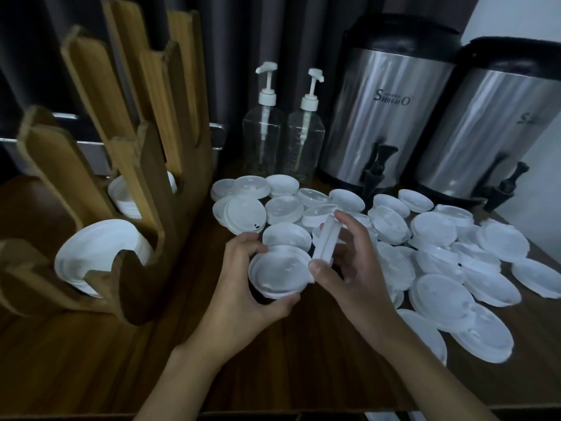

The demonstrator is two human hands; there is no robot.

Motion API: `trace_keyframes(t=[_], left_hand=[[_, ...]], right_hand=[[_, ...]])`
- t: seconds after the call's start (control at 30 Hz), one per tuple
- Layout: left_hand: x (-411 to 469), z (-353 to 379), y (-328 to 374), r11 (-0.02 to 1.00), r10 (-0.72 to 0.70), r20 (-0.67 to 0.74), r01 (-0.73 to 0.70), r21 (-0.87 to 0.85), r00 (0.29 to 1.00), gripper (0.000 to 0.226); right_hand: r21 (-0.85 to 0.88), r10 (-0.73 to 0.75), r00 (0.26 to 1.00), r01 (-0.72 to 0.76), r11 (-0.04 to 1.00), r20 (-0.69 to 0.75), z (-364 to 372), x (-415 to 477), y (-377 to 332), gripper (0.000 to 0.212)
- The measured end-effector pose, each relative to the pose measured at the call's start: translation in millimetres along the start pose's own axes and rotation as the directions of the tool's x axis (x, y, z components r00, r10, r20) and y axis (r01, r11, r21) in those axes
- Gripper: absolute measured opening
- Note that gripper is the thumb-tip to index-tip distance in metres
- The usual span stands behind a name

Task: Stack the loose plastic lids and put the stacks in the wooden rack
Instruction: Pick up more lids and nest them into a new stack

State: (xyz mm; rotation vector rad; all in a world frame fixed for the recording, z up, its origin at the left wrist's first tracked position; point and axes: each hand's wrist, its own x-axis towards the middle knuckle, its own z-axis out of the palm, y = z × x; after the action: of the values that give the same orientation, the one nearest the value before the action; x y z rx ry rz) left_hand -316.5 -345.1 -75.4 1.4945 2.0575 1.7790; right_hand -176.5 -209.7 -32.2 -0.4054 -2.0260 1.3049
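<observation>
White plastic: a stack of lids (277,273) is gripped in the left hand (239,287). 1 lid (324,238) is pinched on edge by the right hand (355,278), beside it. Across the wooden table (273,360), loose lids (488,247) are spread beyond. 2 stacks (100,253) are seated in the wooden rack (151,183) at left. 2 pump bottles (264,138) and 2 steel urns (385,117) are lined up at the back.

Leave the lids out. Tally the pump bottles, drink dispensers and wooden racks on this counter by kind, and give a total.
Clear pump bottles: 2
Steel drink dispensers: 2
Wooden rack: 1
Total: 5
</observation>
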Motion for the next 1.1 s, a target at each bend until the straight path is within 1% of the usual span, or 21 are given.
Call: trace_keyframes(t=[0.1, 0.2, 0.27, 0.33, 0.43, 0.53, 0.57, 0.63, 0.7, 0.8, 0.97, 1.03, 1.1], left_hand=[[0.1, 0.8, -2.6, 0.999, -0.016, -0.003, 0.016, 0.028, 1.000, 0.073], [-0.1, 1.4, -3.1, 0.998, -0.019, 0.030, 0.017, 0.063, 0.999, 0.076], [-0.9, 2.0, -2.0, 0.999, -0.001, 0.055, -0.002, 0.044, 0.999, 0.081], [-1.9, 2.9, 1.0, 1.000, -0.018, 0.054, 0.019, -0.019, 0.998, 0.090], [-3.9, 3.2, 2.1, 0.990, -0.076, 0.004, 0.075, -0.123, 0.997, 0.101], [-3.7, 2.1, 1.4, 0.978, -0.119, -0.051, 0.108, -0.178, 0.992, 0.108], [-3.4, 2.1, 1.6, 0.977, -0.122, -0.072, 0.107, -0.183, 0.990, 0.108], [-3.5, 1.9, 2.3, 0.972, -0.120, -0.104, 0.096, -0.213, 0.987, 0.104], [-4.7, 1.7, 2.8, 0.964, -0.109, -0.113, 0.078, -0.253, 0.988, 0.101], [-5.1, 2.0, 4.2, 0.966, -0.088, -0.115, 0.057, -0.251, 0.989, 0.096], [-3.9, 2.4, 5.3, 0.967, -0.042, -0.113, 0.012, -0.255, 0.993, 0.087], [-3.4, 1.9, 6.9, 0.969, -0.035, -0.099, 0.010, -0.248, 0.994, 0.085], [-3.6, 1.5, 7.6, 0.965, -0.028, -0.071, 0.009, -0.261, 0.997, 0.083]], right_hand=[[0.067, -0.005, 0.997, 0.010, 0.998, -0.071, 3.6, 2.3, -2.2, 0.070], [0.130, -0.013, 0.996, 0.025, 0.991, -0.091, 8.9, 3.8, -2.4, 0.073], [0.175, -0.002, 0.998, 0.013, 0.985, -0.064, 14.5, 5.0, -1.8, 0.070], [0.189, 0.032, 0.999, -0.025, 0.982, -0.034, 19.3, 4.5, 0.1, 0.062], [0.183, 0.086, 0.996, -0.085, 0.979, 0.003, 22.8, 3.0, 4.3, 0.054], [0.195, 0.153, 0.982, -0.172, 0.966, 0.110, 22.0, 2.4, 4.9, 0.049], [0.167, 0.168, 0.973, -0.194, 0.967, 0.159, 20.9, 2.1, 4.1, 0.045], [0.032, 0.169, 0.959, -0.181, 0.983, 0.226, 19.3, 1.9, 0.9, 0.036], [-0.053, 0.158, 0.953, -0.149, 0.987, 0.258, 18.6, 1.8, -2.6, 0.036], [-0.054, 0.164, 0.955, -0.156, 0.986, 0.248, 15.4, 4.8, -9.3, 0.040], [-0.169, 0.167, 0.952, -0.126, 0.977, 0.257, 7.3, 11.2, -16.8, 0.039], [-0.214, 0.154, 0.950, -0.097, 0.972, 0.270, 3.8, 12.3, -18.8, 0.038], [-0.226, 0.173, 0.942, -0.109, 0.968, 0.289, 1.0, 12.8, -20.5, 0.036]])
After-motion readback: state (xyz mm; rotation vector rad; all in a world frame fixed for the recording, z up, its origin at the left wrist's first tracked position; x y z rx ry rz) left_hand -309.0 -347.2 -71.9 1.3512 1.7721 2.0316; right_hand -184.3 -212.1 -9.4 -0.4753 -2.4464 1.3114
